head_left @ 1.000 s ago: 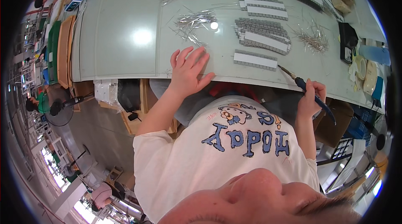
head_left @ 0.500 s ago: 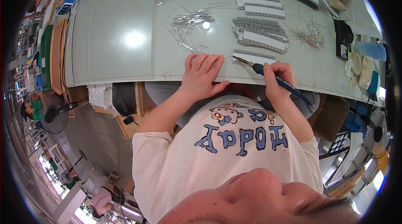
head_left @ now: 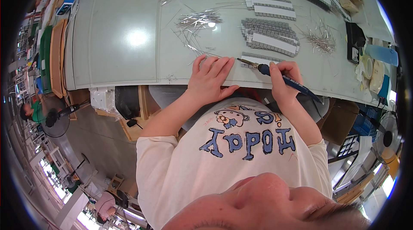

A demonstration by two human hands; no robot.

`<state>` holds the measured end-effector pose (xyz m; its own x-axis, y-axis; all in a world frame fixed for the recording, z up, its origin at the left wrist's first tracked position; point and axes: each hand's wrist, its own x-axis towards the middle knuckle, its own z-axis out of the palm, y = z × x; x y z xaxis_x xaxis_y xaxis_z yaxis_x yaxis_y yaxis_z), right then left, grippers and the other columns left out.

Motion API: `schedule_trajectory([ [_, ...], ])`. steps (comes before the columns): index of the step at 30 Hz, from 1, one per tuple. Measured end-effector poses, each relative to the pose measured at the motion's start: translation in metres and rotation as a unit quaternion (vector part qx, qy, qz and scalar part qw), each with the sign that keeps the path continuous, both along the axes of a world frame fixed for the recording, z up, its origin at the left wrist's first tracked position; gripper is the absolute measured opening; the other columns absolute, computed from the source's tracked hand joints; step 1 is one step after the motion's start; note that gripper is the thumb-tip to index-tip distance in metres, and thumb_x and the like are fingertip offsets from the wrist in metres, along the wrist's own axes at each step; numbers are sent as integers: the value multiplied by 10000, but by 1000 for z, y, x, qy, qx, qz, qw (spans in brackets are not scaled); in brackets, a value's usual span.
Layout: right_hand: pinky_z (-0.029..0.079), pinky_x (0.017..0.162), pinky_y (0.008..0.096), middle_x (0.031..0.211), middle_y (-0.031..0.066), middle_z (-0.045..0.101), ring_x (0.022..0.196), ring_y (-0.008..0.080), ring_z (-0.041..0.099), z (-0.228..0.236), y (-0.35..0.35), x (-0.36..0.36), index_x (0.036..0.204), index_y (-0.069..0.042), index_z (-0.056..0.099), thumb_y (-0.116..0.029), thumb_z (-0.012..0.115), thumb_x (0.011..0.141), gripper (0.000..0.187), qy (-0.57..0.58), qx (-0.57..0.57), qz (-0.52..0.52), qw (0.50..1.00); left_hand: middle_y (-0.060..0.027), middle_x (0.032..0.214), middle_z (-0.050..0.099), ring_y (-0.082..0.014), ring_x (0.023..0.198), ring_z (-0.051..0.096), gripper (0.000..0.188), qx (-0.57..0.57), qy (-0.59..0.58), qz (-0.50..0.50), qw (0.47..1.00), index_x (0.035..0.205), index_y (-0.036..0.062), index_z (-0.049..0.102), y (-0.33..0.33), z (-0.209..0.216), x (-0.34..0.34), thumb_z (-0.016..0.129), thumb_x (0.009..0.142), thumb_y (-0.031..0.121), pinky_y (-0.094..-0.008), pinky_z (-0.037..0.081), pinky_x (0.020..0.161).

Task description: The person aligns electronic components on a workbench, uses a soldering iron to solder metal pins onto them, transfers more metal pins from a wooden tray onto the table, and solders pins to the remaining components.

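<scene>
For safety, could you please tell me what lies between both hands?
In the head view, the soldering iron held in the right hand crosses the front grey strip toward the left hand.

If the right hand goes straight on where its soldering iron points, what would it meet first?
Probably the left hand: a fingertip lies just beyond the soldering iron, though depth is unclear.

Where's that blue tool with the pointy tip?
In the head view, right of centre, the right hand holds the blue tool, its tip at the left end of the lowest grey strip, near the left hand.
</scene>
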<state>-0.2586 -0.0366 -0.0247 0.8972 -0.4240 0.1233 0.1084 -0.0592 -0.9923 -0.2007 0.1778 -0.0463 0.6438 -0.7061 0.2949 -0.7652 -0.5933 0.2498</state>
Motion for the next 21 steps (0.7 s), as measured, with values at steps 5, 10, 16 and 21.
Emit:
schedule_trajectory([
  [5,342,494,195,658,-22,527,582,14,431,-7,-4,3,795,-46,501,-16,643,848,154,2,-12,1,1000,-15,1177,508,-196,1071,445,630,-19,6,-2,1000,1215,90,551,4,-1,-3,667,726,471,-449,286,997],
  [10,401,552,247,668,35,555,601,86,490,-4,-2,-3,819,-40,483,-6,662,808,182,-92,-236,64,965,8,1031,577,-185,968,506,428,-160,-61,-29,985,1077,136,643,15,-10,-5,712,687,298,-394,366,912],
  [16,365,508,193,678,28,543,540,73,468,0,-19,-9,805,-48,500,-45,602,873,123,45,72,-149,985,24,983,585,-182,939,528,381,-172,-66,-77,980,1042,148,658,-8,-8,-9,717,679,246,-384,374,893],
  [21,343,468,200,659,48,546,520,79,475,7,-62,-26,837,-32,499,-91,641,866,156,-42,142,-247,958,-45,1309,454,-243,1227,376,693,-53,37,-30,997,1259,108,521,-61,6,-23,731,686,436,-486,223,1037],
])
